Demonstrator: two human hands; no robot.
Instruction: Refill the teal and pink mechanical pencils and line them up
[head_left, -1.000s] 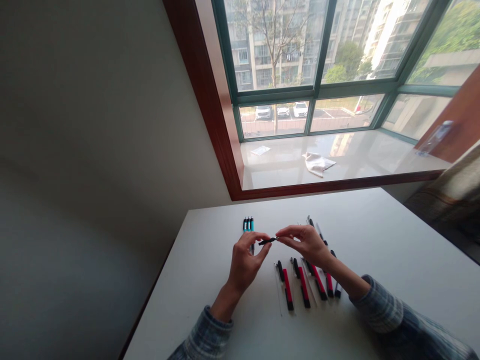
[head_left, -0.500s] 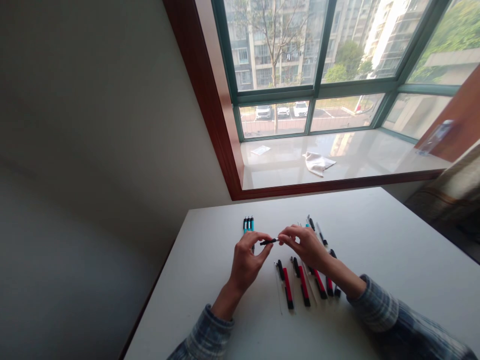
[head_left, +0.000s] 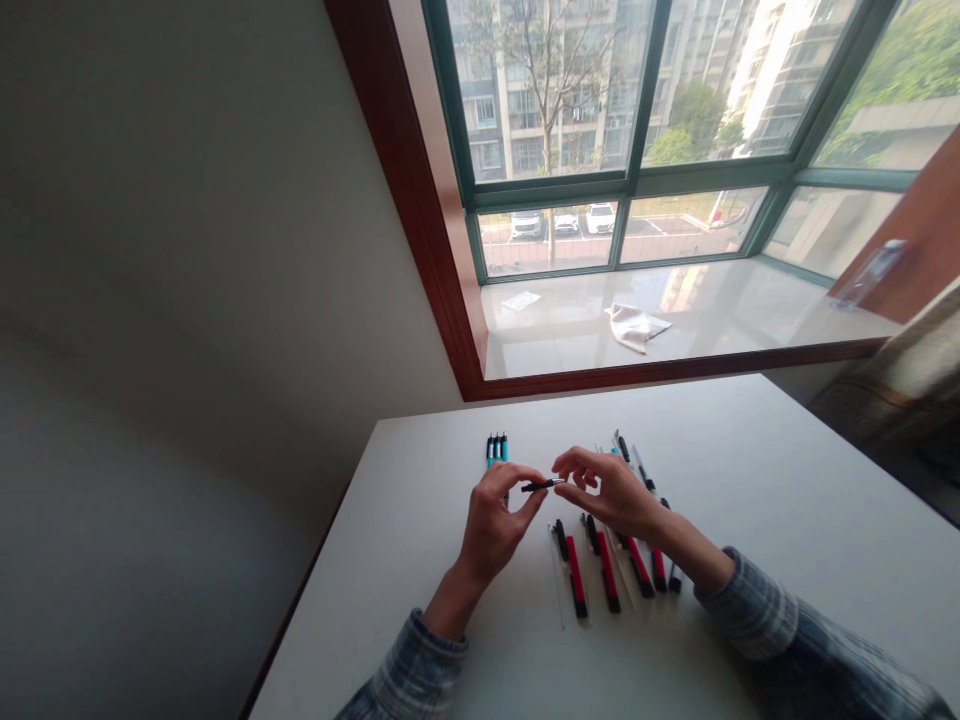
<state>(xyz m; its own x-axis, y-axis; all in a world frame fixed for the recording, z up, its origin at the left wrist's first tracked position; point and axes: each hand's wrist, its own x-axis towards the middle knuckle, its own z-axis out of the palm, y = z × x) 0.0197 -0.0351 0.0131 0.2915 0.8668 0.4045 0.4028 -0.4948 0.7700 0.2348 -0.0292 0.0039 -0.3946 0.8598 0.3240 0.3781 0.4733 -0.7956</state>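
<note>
Between the thumb and fingers of my left hand (head_left: pixel 493 515) is a short black pen part (head_left: pixel 535 486) with a thin silver tip pointing right. My right hand (head_left: pixel 615 492) is at that tip, its thumb close below and its index finger lifted away; whether the thumb touches the tip I cannot tell. Below the hands lie red pen barrels (head_left: pixel 575 572) with black ends, black pen parts (head_left: pixel 561 540) and thin clear refills (head_left: pixel 556 575), laid out in groups. The right hand and forearm partly cover some of them.
Three blue pens (head_left: pixel 497 447) with black tops lie beyond my left hand, partly hidden by it. More slim pen parts (head_left: pixel 639 465) are beyond my right wrist. The white table (head_left: pixel 420 480) meets a wall and a window sill (head_left: pixel 555 345) holding a white cloth (head_left: pixel 634 327).
My right index finger has lifted off the silver tip, and the right fingers have spread apart. My left hand has barely moved and keeps its pinch on the black pen part.
</note>
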